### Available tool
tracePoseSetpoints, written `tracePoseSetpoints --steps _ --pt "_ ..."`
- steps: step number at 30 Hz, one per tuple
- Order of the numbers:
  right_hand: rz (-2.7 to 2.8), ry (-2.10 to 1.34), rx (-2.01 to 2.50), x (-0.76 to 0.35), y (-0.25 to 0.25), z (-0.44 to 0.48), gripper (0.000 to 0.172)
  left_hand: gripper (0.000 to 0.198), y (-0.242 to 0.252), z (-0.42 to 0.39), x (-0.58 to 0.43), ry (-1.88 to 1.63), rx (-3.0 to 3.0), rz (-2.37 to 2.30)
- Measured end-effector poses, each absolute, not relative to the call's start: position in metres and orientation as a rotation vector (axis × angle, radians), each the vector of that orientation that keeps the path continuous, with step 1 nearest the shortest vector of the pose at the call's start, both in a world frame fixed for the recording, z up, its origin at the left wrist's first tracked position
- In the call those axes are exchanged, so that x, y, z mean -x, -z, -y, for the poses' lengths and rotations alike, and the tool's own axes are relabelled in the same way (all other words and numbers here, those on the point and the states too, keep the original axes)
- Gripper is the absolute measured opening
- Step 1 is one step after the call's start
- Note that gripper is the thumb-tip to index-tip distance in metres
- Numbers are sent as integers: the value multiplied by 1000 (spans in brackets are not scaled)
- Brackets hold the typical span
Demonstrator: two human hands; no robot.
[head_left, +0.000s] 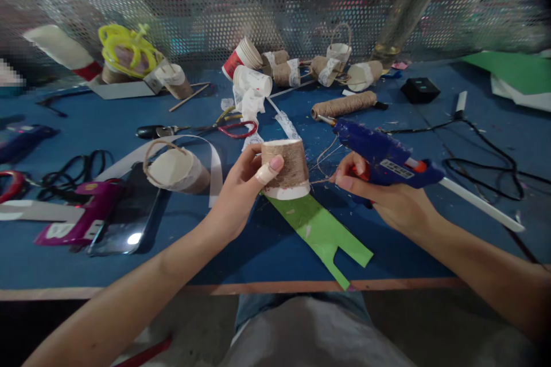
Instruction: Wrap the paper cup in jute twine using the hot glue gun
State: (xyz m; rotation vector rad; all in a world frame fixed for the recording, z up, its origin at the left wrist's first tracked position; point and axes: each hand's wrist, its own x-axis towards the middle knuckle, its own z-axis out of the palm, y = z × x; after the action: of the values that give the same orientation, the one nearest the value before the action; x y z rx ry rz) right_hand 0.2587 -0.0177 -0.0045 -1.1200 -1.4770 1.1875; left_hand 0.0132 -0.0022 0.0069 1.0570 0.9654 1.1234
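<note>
My left hand (247, 183) grips a small paper cup (286, 166) mostly wound with brown twine; a white band shows at its lower rim. A bandage-like wrap covers my left thumb. In my right hand (370, 183) is a blue glue gun (374, 152), its nozzle pointing up and left, with a white glue stick (482, 203) sticking out of the back. My right thumb and finger also pinch the twine (321, 181) that runs to the cup's side. Under the cup lies a green cut-out piece (321, 229) with a notched end.
A handled cup (174, 169), a phone (124, 212) and a purple glue gun (81, 212) lie left. Scissors (235, 128), lace (252, 106), a twine roll (344, 105) and several wrapped cups (322, 70) lie behind. A black cable (495, 137) curls at right.
</note>
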Motion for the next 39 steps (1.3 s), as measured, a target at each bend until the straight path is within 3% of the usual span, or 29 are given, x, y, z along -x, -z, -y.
tracePoseSetpoints --steps 6,11,19,23,39 --pt "1454 -1220 1135 -258 6 18 26 28 -5 3 -12 -1070 -974 -892" --pt "1411 -1304 1084 -256 3 18 35 26 -2 3 -9 -1036 -987 -855" --pt "1335 -1375 1089 -253 6 17 22 30 -1 5 -9 -1020 -960 -808" --pt "1271 -1417 1075 -252 7 18 28 36 -1 6 -8 -1013 -952 -829" --pt "1272 -1318 1154 -250 13 19 29 28 6 6 -10 -1017 -1022 -757"
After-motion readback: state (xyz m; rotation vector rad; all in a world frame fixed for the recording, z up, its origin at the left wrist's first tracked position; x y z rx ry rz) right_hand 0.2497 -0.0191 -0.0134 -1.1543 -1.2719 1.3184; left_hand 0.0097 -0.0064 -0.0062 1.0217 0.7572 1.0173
